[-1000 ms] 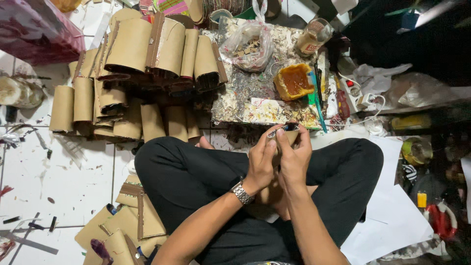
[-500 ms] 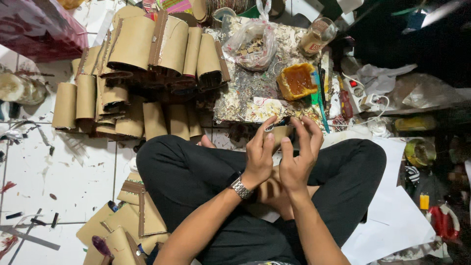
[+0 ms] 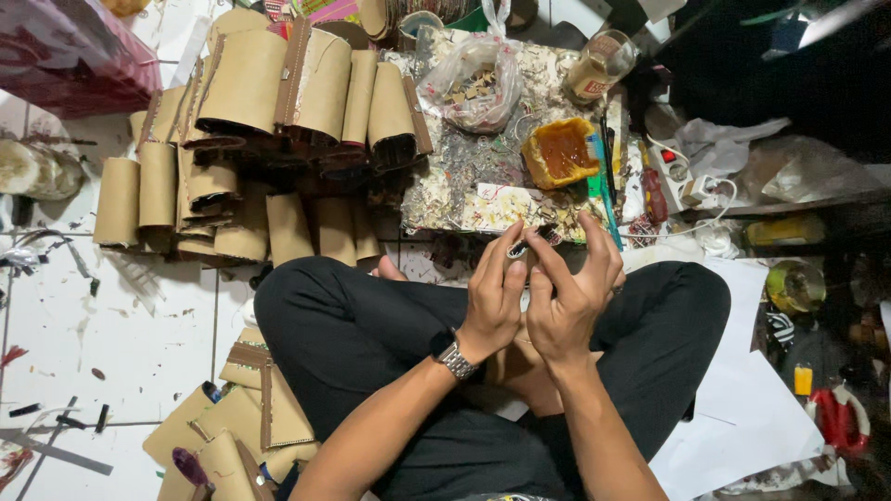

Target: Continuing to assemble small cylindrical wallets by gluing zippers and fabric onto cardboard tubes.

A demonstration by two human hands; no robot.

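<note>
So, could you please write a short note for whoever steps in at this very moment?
Left hand and right hand: raised together above the crossed legs, fingertips pinching one small dark piece; what it is cannot be told.
Work board in front holds a plastic bag of scraps, an orange-filled tub and a green brush.
Done: rolled cardboard pieces stacked on the left.
Left: flat cardboard pieces by the left knee are unrolled.

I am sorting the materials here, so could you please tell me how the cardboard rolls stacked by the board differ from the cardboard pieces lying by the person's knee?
The cardboard rolls are curled into tubes and piled up; the cardboard pieces lie folded and flatter on the floor. The rolls are many, the pieces few. Both are tan cardboard with darker brown strips.
</note>
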